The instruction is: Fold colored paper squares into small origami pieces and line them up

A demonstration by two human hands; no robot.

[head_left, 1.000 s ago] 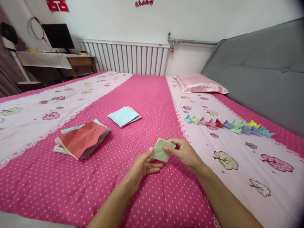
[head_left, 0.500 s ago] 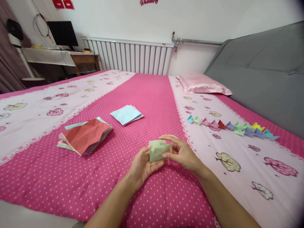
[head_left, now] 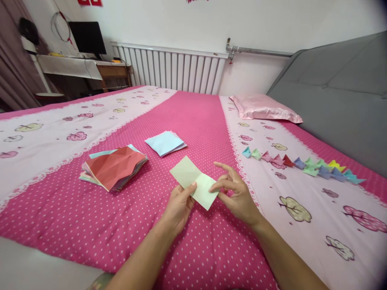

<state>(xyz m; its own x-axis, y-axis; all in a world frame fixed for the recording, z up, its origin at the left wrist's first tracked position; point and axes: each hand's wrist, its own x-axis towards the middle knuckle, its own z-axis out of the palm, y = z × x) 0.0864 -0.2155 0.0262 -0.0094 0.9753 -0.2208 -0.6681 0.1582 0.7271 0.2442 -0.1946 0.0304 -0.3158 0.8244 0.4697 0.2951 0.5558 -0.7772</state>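
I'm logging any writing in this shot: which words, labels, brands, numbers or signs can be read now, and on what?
Nothing can be read in full.
Red lettering on the wall: cut off by the top edge, unreadable.
Red sign, upper left of the wall: also cut off, unreadable.
Pale green sheet, red-topped stack, blue-topped stack: no writing visible.
Monitor: no legible text.

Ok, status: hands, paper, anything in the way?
Left hand gripping pale green paper, right hand touching its right end. Paper creased across the middle. Blue-topped stack and red-topped stack lie apart, not in the way.
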